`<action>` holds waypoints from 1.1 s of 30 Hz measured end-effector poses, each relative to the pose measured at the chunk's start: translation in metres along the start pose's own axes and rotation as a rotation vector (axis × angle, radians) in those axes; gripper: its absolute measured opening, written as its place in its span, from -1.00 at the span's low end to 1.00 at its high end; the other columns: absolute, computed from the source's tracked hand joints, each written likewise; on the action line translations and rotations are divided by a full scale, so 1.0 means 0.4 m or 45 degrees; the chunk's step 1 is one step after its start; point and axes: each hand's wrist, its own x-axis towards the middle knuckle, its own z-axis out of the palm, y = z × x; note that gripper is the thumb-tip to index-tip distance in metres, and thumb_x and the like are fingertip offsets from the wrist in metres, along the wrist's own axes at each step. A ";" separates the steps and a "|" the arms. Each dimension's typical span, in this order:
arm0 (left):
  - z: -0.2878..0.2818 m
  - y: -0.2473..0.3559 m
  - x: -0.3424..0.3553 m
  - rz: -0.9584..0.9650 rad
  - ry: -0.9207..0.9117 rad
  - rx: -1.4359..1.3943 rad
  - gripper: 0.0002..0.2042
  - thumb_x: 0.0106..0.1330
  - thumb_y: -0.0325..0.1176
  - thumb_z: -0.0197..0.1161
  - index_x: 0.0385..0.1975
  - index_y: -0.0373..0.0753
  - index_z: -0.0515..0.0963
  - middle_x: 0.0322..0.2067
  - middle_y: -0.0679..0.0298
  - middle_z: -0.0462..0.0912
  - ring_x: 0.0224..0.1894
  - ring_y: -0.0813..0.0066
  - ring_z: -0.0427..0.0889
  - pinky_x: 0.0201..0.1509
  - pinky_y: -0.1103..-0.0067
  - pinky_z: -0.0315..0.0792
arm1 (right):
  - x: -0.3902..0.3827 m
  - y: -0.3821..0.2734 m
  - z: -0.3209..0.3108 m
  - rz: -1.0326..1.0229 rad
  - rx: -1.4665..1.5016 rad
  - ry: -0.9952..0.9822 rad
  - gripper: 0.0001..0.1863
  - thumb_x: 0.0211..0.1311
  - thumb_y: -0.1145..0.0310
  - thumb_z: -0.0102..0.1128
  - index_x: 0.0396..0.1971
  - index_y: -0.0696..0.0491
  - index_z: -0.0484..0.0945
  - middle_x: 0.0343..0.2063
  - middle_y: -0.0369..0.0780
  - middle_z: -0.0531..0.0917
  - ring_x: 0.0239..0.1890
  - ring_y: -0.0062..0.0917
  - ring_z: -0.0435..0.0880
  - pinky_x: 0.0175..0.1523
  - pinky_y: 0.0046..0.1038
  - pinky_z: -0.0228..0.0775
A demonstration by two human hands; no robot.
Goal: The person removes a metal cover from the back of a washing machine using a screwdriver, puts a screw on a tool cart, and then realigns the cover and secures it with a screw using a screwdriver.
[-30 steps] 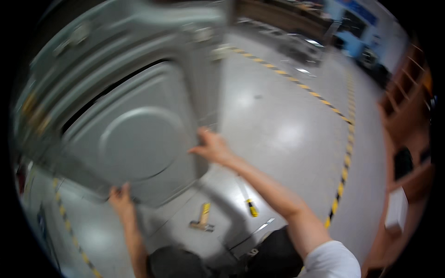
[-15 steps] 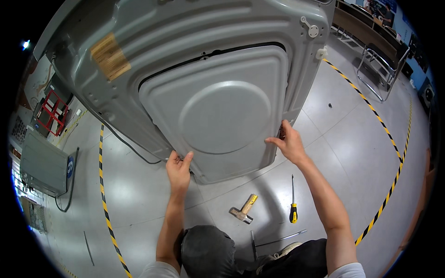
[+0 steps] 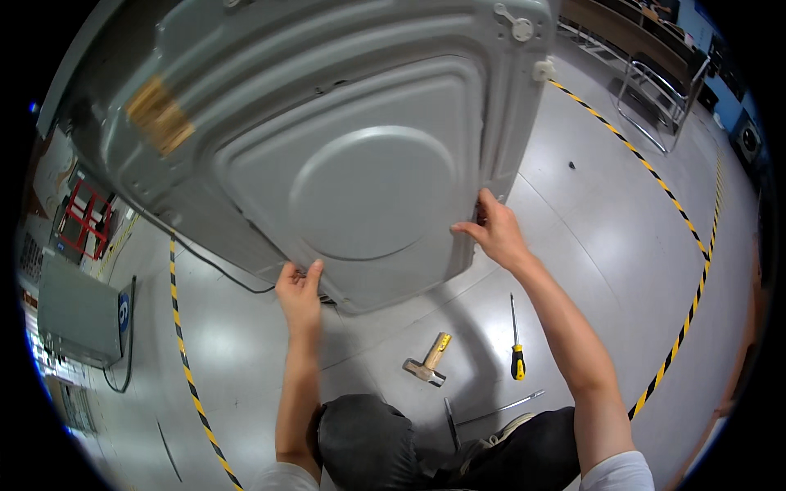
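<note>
Tiled floor [image 3: 364, 348] is showing below the panel [image 3: 372, 192]; left hand [image 3: 300, 296] and right hand [image 3: 501, 235], half-curled, are gripping its opposite side edges; even pressure should be helping.

2 short, whitish sleeves [image 3: 617, 474] and dark grey trousers [image 3: 367, 443] are worn.

– Any writing on the casing [image 3: 270, 92]?
– A tan label [image 3: 160, 116], upper left (its print too blurred to read).
– And elsewhere?
– A blue mark [image 3: 124, 312] with some white in it, on the grey box [image 3: 79, 309] at far left; too small to make out.
</note>
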 end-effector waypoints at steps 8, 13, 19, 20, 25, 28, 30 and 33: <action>-0.002 -0.014 0.003 0.077 0.045 0.117 -0.86 0.26 -0.44 0.26 -0.34 -0.35 0.47 -0.42 0.41 0.50 -0.41 0.76 0.36 -0.30 0.77 0.27 | 0.020 -0.005 0.003 -0.013 -0.050 -0.040 -0.50 -0.08 0.21 0.46 -0.43 0.14 0.26 -0.64 -0.15 0.44 -0.58 -0.37 0.42 -0.42 -0.36 0.30; -0.008 -0.009 0.000 0.067 0.016 0.125 -0.82 0.27 -0.42 0.25 -0.25 -0.39 0.49 -0.38 0.40 0.53 -0.40 0.77 0.37 -0.29 0.77 0.28 | 0.026 0.004 0.010 -0.032 0.004 0.009 -0.48 -0.07 0.16 0.44 -0.41 0.13 0.25 -0.63 -0.12 0.45 -0.54 -0.25 0.43 -0.40 -0.27 0.27; 0.019 0.000 0.008 0.094 0.013 0.087 -0.85 0.26 -0.42 0.26 -0.32 -0.36 0.48 -0.45 0.43 0.49 -0.44 0.79 0.33 -0.37 0.77 0.23 | 0.034 0.022 0.004 0.029 0.024 -0.007 -0.46 -0.09 0.14 0.45 -0.41 0.13 0.25 -0.62 -0.10 0.45 -0.52 -0.20 0.43 -0.37 -0.24 0.26; 0.020 -0.001 0.012 0.090 0.024 0.082 -0.86 0.26 -0.43 0.27 -0.34 -0.35 0.48 -0.47 0.44 0.48 -0.46 0.79 0.33 -0.39 0.77 0.22 | 0.035 0.021 0.007 0.038 0.031 -0.012 -0.46 -0.09 0.14 0.45 -0.41 0.13 0.25 -0.62 -0.10 0.45 -0.52 -0.20 0.43 -0.37 -0.24 0.26; -0.012 -0.019 0.013 0.034 0.081 0.228 -0.86 0.23 -0.43 0.29 -0.42 -0.32 0.47 -0.55 0.48 0.45 -0.52 0.80 0.30 -0.48 0.76 0.20 | 0.041 0.045 0.032 -0.104 0.096 0.081 -0.46 -0.10 0.16 0.47 -0.39 0.15 0.27 -0.63 -0.12 0.47 -0.59 -0.35 0.41 -0.42 -0.31 0.29; 0.024 -0.007 0.018 0.038 0.098 0.072 -0.79 0.21 -0.38 0.33 -0.51 -0.29 0.42 -0.60 0.52 0.38 -0.56 0.81 0.23 -0.54 0.75 0.13 | 0.041 0.053 0.033 -0.101 0.239 0.077 -0.52 -0.04 0.21 0.45 -0.41 0.16 0.29 -0.67 -0.21 0.46 -0.61 -0.53 0.35 -0.45 -0.44 0.28; 0.001 -0.042 0.029 0.019 0.100 0.133 -0.76 0.21 -0.36 0.33 -0.54 -0.29 0.40 -0.64 0.53 0.35 -0.59 0.81 0.20 -0.56 0.74 0.11 | 0.039 0.028 0.034 -0.061 0.302 0.055 -0.55 0.00 0.25 0.43 -0.43 0.16 0.28 -0.67 -0.26 0.47 -0.61 -0.58 0.32 -0.45 -0.50 0.28; -0.005 -0.080 0.032 0.030 0.087 0.114 -0.71 0.22 -0.31 0.32 -0.57 -0.30 0.37 -0.69 0.52 0.32 -0.62 0.79 0.16 -0.59 0.69 0.10 | 0.037 0.019 0.036 -0.040 0.245 0.022 -0.58 0.02 0.30 0.41 -0.42 0.17 0.28 -0.63 -0.27 0.49 -0.58 -0.62 0.33 -0.44 -0.56 0.28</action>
